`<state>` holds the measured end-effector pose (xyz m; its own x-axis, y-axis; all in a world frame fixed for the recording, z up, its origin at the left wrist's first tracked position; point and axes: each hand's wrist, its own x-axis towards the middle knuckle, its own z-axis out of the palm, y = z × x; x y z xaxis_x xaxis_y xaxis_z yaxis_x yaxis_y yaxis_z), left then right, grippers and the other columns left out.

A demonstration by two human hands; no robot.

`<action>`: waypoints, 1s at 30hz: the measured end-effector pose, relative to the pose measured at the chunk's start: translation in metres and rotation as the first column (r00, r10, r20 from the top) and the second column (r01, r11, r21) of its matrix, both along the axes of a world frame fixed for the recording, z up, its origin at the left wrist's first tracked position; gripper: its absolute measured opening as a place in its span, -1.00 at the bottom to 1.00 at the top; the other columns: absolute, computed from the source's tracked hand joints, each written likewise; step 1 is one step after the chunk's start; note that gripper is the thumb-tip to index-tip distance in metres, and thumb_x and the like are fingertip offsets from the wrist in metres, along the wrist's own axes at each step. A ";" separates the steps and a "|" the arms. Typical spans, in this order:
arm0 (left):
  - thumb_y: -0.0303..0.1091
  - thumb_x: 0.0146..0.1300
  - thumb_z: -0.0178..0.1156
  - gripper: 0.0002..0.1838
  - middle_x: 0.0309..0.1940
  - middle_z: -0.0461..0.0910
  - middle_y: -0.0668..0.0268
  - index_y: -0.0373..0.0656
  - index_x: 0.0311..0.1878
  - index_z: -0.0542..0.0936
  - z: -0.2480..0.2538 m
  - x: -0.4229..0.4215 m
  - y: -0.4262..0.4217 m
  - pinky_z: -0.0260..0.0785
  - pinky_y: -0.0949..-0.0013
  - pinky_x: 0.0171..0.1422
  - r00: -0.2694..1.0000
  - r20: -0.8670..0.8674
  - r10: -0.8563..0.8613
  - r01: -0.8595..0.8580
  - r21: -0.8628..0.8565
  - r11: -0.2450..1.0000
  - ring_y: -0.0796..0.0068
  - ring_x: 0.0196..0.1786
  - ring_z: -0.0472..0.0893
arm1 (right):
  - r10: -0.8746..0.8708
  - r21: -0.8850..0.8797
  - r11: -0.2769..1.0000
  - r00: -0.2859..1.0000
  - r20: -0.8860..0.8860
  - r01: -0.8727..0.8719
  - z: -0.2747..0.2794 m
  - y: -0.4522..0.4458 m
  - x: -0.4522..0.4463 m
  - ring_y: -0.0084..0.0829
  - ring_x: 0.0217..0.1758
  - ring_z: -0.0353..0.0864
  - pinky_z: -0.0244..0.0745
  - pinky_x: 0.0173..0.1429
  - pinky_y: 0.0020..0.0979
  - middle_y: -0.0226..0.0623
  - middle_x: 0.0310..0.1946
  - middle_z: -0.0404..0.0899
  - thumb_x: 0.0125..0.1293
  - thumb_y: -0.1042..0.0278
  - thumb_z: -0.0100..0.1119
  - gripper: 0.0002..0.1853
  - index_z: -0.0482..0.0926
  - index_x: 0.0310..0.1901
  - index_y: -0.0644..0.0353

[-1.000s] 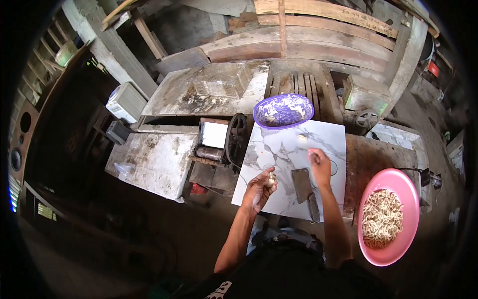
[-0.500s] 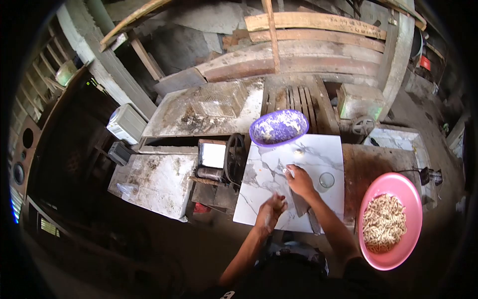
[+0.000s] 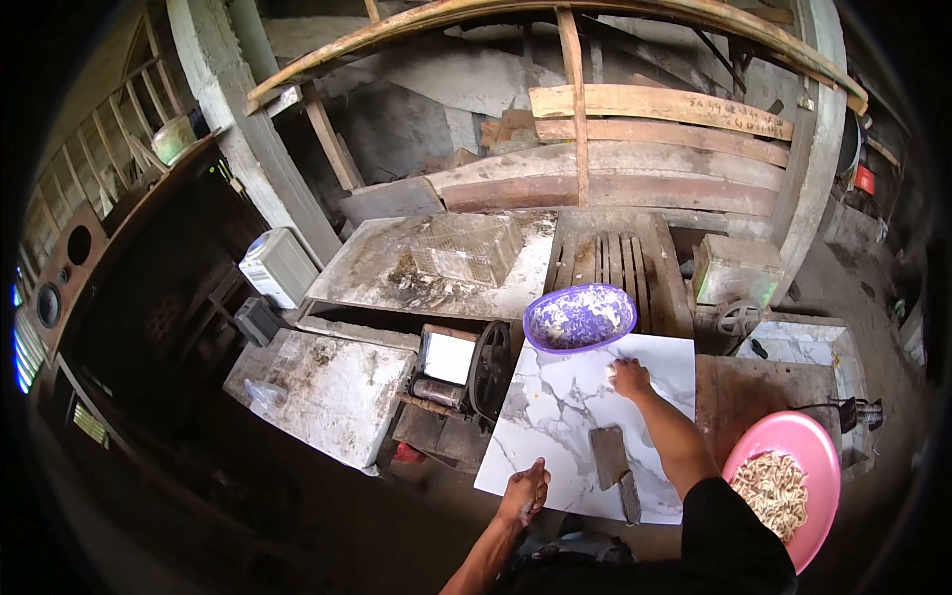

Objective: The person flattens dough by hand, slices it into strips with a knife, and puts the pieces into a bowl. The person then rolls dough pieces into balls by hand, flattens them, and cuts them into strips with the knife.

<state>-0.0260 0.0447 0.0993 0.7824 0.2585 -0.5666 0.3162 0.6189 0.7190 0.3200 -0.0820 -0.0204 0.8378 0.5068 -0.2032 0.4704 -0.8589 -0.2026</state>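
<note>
Far left of the work: left hand [image 3: 526, 493], at the near edge of the white, grey-veined, marble-patterned table [image 3: 565, 436]. Fingers curled inward; cannot tell whether they enclose anything. Next, beyond it at the table's far edge, an oval purple basin [image 3: 575, 343], its inside streaked with whitish residue.

Mid-table, a grey-brown, flat, rectangular-bladed cleaver [image 3: 609, 456] lies between the hands. Long axis runs near to far, handle end toward the person and slightly right, about level with left hand. Blade's far end is nearer the right.

A small, pale, whitish lump [image 3: 610, 374] sits just left of the right fingertips, near the purple basin; right hand [image 3: 631, 379] much the nearer. Its fingers are bent; grip or mere touch, cannot tell. Lump's long axis unreadable.

Far right: oval pink basin [image 3: 819, 486] holding pale, finger-like strips [image 3: 772, 493].
</note>
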 end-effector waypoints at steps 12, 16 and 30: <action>0.08 0.51 -0.31 -0.44 -0.05 0.58 0.13 -0.22 0.07 0.48 -0.017 0.021 -0.015 0.43 0.24 0.24 0.964 0.221 -0.150 0.203 -0.242 0.949 0.25 0.07 0.59 | -0.004 -0.134 0.991 0.991 0.133 0.022 0.011 0.002 -0.045 -0.07 -0.05 0.64 0.48 0.06 -0.05 -0.10 -0.10 0.65 0.27 0.07 0.12 -0.55 0.47 0.15 0.05; -0.01 0.53 -0.34 -0.45 0.13 0.46 0.00 -0.28 0.27 0.30 -0.010 0.030 -0.023 0.29 0.16 0.37 0.968 0.228 -0.108 0.177 -0.308 0.935 0.13 0.23 0.46 | -0.044 0.045 0.998 0.992 0.119 0.038 0.060 0.003 -0.075 -0.08 -0.05 0.64 0.45 0.09 -0.04 -0.11 -0.12 0.63 0.28 0.09 0.12 -0.62 0.53 0.04 0.11; 0.37 0.31 -0.19 -0.12 0.23 0.38 0.09 -0.36 0.28 0.27 0.012 0.026 -0.054 0.10 0.14 0.44 0.970 0.243 -0.011 0.162 -0.614 0.773 0.16 0.29 0.36 | 0.057 0.814 0.459 0.926 0.373 -0.356 0.101 -0.043 -0.250 -0.10 -0.26 0.64 0.56 -0.20 -0.25 -0.14 -0.31 0.64 0.11 0.43 0.25 -0.89 0.62 -0.33 0.26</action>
<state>0.0002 -0.0095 0.1117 0.9034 -0.1680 -0.3946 0.2768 0.9312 0.2372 0.0701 -0.1251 0.0809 0.6210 0.4607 0.6342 0.7665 -0.1878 -0.6141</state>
